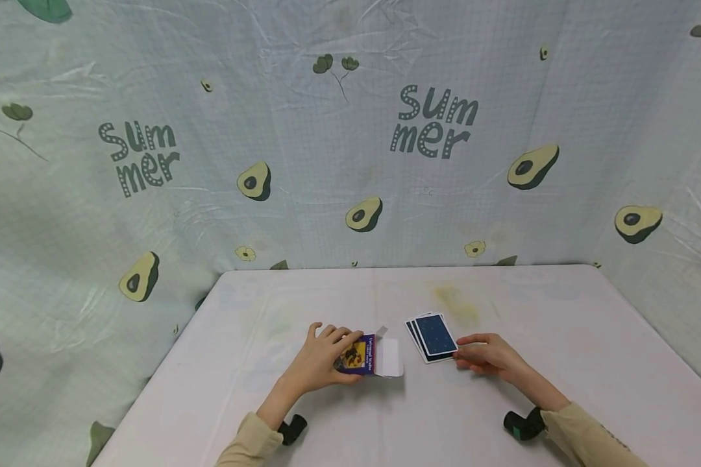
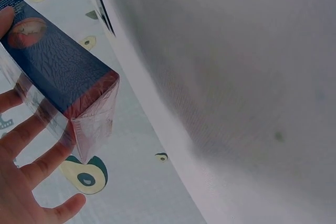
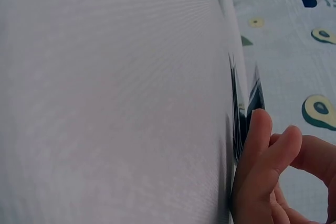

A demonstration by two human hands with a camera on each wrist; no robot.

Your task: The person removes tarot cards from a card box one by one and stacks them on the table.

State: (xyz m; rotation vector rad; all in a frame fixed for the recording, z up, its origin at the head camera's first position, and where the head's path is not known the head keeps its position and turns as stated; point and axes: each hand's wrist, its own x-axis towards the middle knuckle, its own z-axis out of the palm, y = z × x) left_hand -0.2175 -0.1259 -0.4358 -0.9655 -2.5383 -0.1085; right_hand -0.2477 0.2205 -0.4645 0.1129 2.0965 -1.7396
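Observation:
My left hand grips a purple card box with a yellow picture and the printed words Universal Waite, its white flap standing open on the right. Clear wrap shows around the end of the box in the left wrist view, with fingers along its side. Right of the box lies a small stack of dark blue, white-edged cards, slightly fanned. My right hand pinches the top card at its lower right corner. This card tilts up from the others in the right wrist view; fingers partly hide it.
A white-covered table carries everything, with a yellowish stain behind the cards. Behind it hangs a pale cloth printed with avocados and lettering. Black wrist devices sit below both hands.

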